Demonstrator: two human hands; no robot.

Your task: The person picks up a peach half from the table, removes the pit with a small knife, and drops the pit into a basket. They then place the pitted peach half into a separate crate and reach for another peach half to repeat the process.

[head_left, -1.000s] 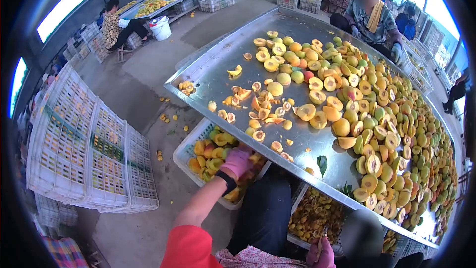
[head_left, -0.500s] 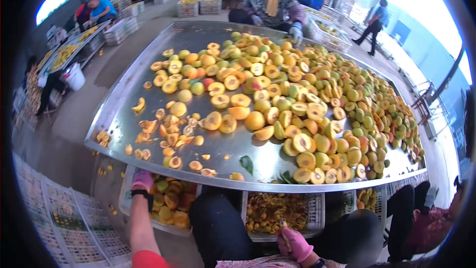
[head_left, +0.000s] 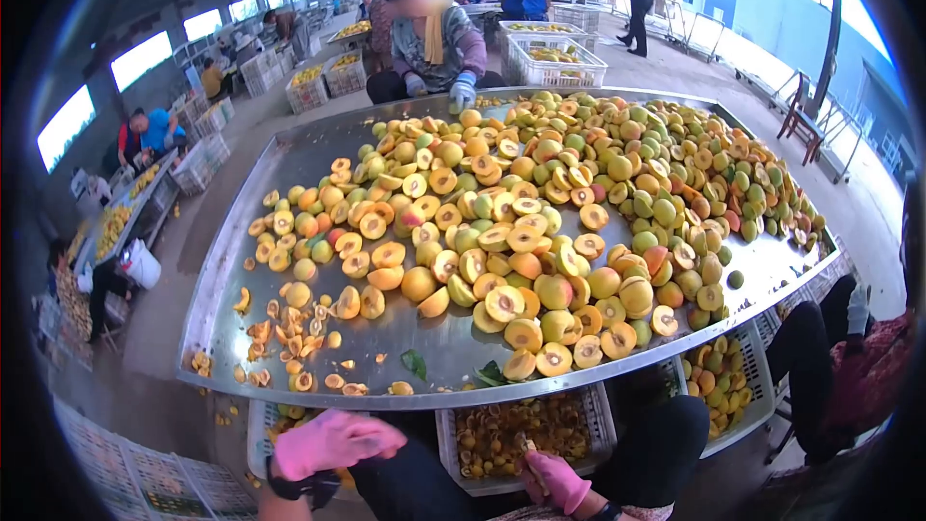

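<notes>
My left hand (head_left: 333, 442), in a pink glove, is raised in front of the table's near edge with its fingers stretched to the right, nothing visible in them. Partly hidden behind it is a crate of fruit (head_left: 289, 417). My right hand (head_left: 558, 482), also gloved in pink, is closed around a small tool (head_left: 526, 444) with a light-coloured end pointing up; its working part cannot be made out. Beyond that hand sits a crate of brownish pits and scraps (head_left: 521, 429). Halved and whole yellow peaches (head_left: 502, 304) are heaped on the metal table (head_left: 289, 304).
Across the table a person in gloves (head_left: 439, 48) works at the fruit. A crate of peaches (head_left: 723, 381) stands under the right edge, near another person's knees (head_left: 810, 357). Fruit scraps (head_left: 275, 333) and leaves (head_left: 415, 364) lie toward the near left.
My left hand has come up out of the left fruit crate and moved right, its fingers now extended. My right hand keeps the tool low by the pit crate. The camera view has shifted.
</notes>
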